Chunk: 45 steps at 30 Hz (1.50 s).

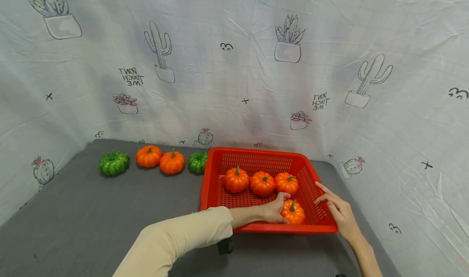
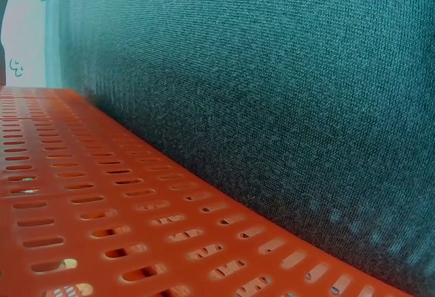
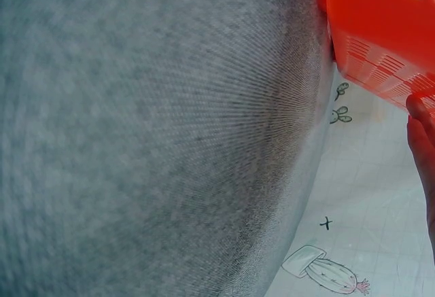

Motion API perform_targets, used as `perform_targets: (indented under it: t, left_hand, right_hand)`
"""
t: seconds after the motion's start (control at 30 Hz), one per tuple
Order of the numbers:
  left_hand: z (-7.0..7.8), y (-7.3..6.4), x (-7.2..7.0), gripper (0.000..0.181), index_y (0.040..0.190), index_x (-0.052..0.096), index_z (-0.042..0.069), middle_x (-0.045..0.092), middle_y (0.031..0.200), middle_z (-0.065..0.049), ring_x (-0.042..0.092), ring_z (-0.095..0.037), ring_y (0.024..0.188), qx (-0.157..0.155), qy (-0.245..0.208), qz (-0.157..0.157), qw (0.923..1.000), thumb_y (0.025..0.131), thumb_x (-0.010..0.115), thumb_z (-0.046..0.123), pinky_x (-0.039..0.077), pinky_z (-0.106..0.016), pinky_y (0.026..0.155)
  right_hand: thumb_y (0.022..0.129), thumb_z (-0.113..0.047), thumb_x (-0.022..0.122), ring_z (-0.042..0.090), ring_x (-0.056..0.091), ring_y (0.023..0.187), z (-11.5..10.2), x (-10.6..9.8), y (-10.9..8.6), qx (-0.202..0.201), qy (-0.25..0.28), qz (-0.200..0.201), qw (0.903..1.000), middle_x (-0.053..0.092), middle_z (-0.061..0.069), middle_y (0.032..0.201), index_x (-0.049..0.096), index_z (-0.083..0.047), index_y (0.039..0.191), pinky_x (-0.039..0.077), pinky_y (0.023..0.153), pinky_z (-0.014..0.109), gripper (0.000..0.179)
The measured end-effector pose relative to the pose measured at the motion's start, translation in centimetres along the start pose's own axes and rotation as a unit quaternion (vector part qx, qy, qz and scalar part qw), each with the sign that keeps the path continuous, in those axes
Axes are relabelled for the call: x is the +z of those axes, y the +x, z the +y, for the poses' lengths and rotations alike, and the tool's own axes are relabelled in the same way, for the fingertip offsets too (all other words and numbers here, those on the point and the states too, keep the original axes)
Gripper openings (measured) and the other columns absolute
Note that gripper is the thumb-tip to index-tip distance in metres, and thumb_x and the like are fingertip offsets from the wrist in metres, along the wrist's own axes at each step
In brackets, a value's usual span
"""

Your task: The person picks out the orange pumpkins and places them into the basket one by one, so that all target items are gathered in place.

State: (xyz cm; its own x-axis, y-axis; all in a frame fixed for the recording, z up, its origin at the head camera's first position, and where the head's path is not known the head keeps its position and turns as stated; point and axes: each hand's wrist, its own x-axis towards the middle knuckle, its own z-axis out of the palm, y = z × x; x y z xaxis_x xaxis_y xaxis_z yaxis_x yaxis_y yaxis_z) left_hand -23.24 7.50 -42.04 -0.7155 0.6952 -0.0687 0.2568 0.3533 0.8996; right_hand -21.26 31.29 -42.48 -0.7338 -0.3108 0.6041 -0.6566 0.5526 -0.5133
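Observation:
A red perforated plastic basket (image 1: 271, 229) stands on the grey surface, with three orange pumpkins, such as the middle pumpkin (image 1: 261, 183), in a row inside. My left hand (image 1: 274, 210) reaches over the front rim and grips another orange pumpkin (image 1: 294, 212) in the front right part of the basket. My right hand (image 1: 340, 212) rests on the basket's right rim, its fingers fairly straight. In the right wrist view, a finger (image 3: 423, 134) of that hand touches the red rim. The left wrist view shows the basket wall (image 2: 102, 195), not the hand.
Left of the basket lie a green pumpkin (image 1: 114, 163), two orange pumpkins (image 1: 149, 156) and another green pumpkin (image 1: 198, 162), close to the basket's side. A white printed curtain (image 1: 227, 77) hangs behind and beside the grey surface (image 1: 110, 203). A small black object (image 1: 225, 246) is under my left sleeve.

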Motion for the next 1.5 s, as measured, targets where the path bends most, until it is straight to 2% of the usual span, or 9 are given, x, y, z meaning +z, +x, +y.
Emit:
perform_targets:
  t: [0.13, 0.27, 0.47, 0.7, 0.8, 0.93, 1.23, 1.37, 1.5]
  left_hand:
    - [0.00, -0.16, -0.02, 0.059, 0.130, 0.036, -0.002, 0.041, 0.131, -0.016, 0.038, -0.025, 0.129, 0.019, 0.012, 0.015, 0.9996, 0.082, 0.068, -0.008, 0.029, -0.021, 0.104]
    - [0.13, -0.34, -0.19, 0.057, 0.132, 0.039, -0.003, 0.043, 0.135, -0.019, 0.039, -0.025, 0.130, 0.032, 0.025, 0.010, 0.9991, 0.083, 0.068, -0.007, 0.029, -0.021, 0.104]
    - [0.07, -0.26, -0.20, 0.061, 0.138, 0.040, 0.000, 0.044, 0.139, -0.016, 0.040, -0.021, 0.130, 0.015, 0.041, 0.003, 0.9990, 0.085, 0.068, -0.003, 0.031, -0.021, 0.104]
    - [-0.09, -0.06, -0.03, 0.070, 0.147, 0.029, -0.001, 0.024, 0.154, -0.017, 0.019, -0.022, 0.143, -0.016, 0.049, -0.031, 0.9982, 0.087, 0.063, -0.003, 0.021, -0.027, 0.112]
    - [-0.16, -0.09, 0.12, 0.063, 0.140, 0.028, -0.005, 0.030, 0.145, -0.017, 0.028, -0.024, 0.138, -0.012, 0.037, -0.014, 0.9992, 0.087, 0.063, -0.004, 0.024, -0.024, 0.110]
    - [-0.23, -0.18, 0.21, 0.052, 0.126, 0.032, 0.001, 0.038, 0.129, -0.012, 0.040, -0.024, 0.127, -0.002, 0.028, 0.014, 0.9995, 0.086, 0.066, -0.003, 0.030, -0.022, 0.104]
    - [0.04, -0.19, -0.29, 0.051, 0.129, 0.054, 0.005, 0.055, 0.122, -0.015, 0.047, -0.019, 0.118, -0.009, 0.069, 0.058, 0.9959, 0.081, 0.074, 0.004, 0.037, -0.023, 0.098]
    - [0.00, -0.13, -0.34, 0.054, 0.129, 0.056, 0.004, 0.060, 0.121, -0.013, 0.051, -0.018, 0.115, 0.004, 0.072, 0.061, 0.9955, 0.079, 0.075, 0.001, 0.038, -0.020, 0.096]
    - [-0.07, -0.03, -0.31, 0.059, 0.135, 0.052, 0.003, 0.057, 0.129, -0.012, 0.051, -0.014, 0.118, 0.001, 0.053, 0.042, 0.9977, 0.080, 0.074, -0.001, 0.037, -0.018, 0.097]
  right_hand:
    - [0.094, 0.009, 0.042, 0.002, 0.049, 0.123, -0.01, -0.02, -0.04, -0.002, -0.003, 0.001, 1.0000, 0.054, 0.019, 0.133, 0.068, -0.005, 0.086, 0.033, 0.082, 0.013, 0.030]
    - [0.095, 0.008, 0.042, 0.002, 0.048, 0.123, -0.07, -0.04, -0.09, 0.002, -0.002, -0.001, 1.0000, 0.054, 0.021, 0.133, 0.068, -0.004, 0.087, 0.033, 0.084, 0.012, 0.029]
    - [0.095, 0.007, 0.042, 0.001, 0.048, 0.123, -0.11, -0.06, -0.19, 0.008, -0.001, -0.002, 1.0000, 0.054, 0.020, 0.134, 0.068, -0.005, 0.087, 0.033, 0.081, 0.013, 0.030]
    - [0.095, 0.008, 0.042, 0.001, 0.048, 0.123, -0.15, 0.02, -0.33, 0.008, 0.003, -0.001, 1.0000, 0.054, 0.019, 0.133, 0.067, -0.005, 0.087, 0.033, 0.086, 0.011, 0.030]
    - [0.095, 0.008, 0.042, 0.002, 0.049, 0.122, -0.12, 0.07, -0.33, 0.008, 0.002, -0.002, 1.0000, 0.054, 0.020, 0.133, 0.067, -0.005, 0.087, 0.033, 0.079, 0.015, 0.030]
    - [0.096, 0.007, 0.041, 0.002, 0.050, 0.119, -0.11, 0.06, -0.28, 0.011, -0.001, -0.003, 0.9999, 0.054, 0.019, 0.134, 0.067, -0.004, 0.086, 0.030, 0.073, 0.019, 0.030]
    - [0.096, 0.006, 0.042, -0.001, 0.048, 0.123, -0.31, -0.02, 0.01, 0.010, -0.001, -0.002, 0.9999, 0.055, 0.019, 0.133, 0.067, -0.006, 0.086, 0.032, 0.094, 0.007, 0.030]
    - [0.095, 0.006, 0.042, 0.000, 0.048, 0.122, -0.39, 0.02, 0.09, 0.009, 0.001, 0.001, 1.0000, 0.055, 0.017, 0.133, 0.067, -0.007, 0.086, 0.032, 0.092, 0.008, 0.030]
    - [0.096, 0.006, 0.042, 0.000, 0.047, 0.123, -0.24, -0.03, 0.10, 0.011, -0.001, -0.002, 0.9999, 0.054, 0.020, 0.133, 0.067, -0.006, 0.086, 0.032, 0.092, 0.008, 0.030]
